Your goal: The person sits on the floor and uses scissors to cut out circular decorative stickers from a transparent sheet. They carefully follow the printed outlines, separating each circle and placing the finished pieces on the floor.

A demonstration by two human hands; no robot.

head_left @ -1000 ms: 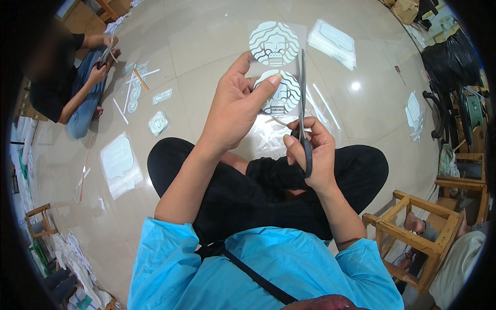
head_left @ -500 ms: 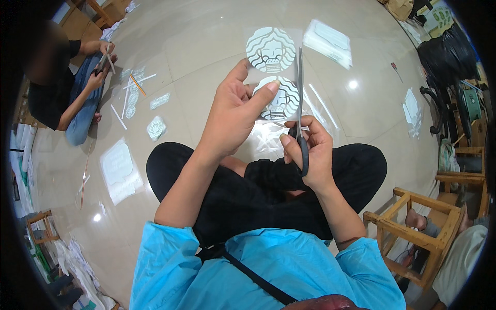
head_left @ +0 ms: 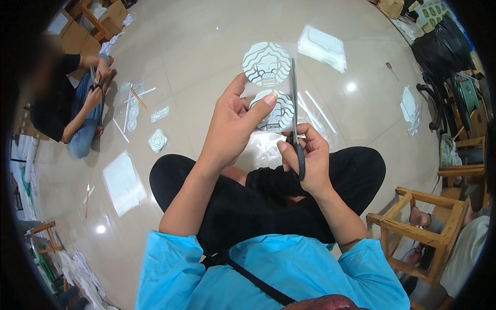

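My left hand (head_left: 231, 120) pinches a clear sheet between thumb and fingers. It bears two round pale decals, the upper decal (head_left: 266, 63) and a lower one (head_left: 280, 112) partly under my thumb; both have wavy dark lines and a face-like drawing. My right hand (head_left: 314, 161) is closed around the black handles of a pair of scissors (head_left: 294, 98). The long blades point away from me along the sheet's right edge and look nearly together. Whether they are biting into the sheet, I cannot tell. Both hands are raised in front of my crossed legs.
White offcuts (head_left: 267, 150) lie on the floor below the sheet. A stack of decal sheets (head_left: 322, 47) is at the far right, another pile (head_left: 123, 182) at left. A co-worker (head_left: 77, 98) sits far left with scissors. A wooden stool (head_left: 413, 232) stands right.
The sheet and scissors have come slightly nearer to me, both hands keeping their grips. The whole view has shifted a little. The co-worker's hands and scissors have changed position.
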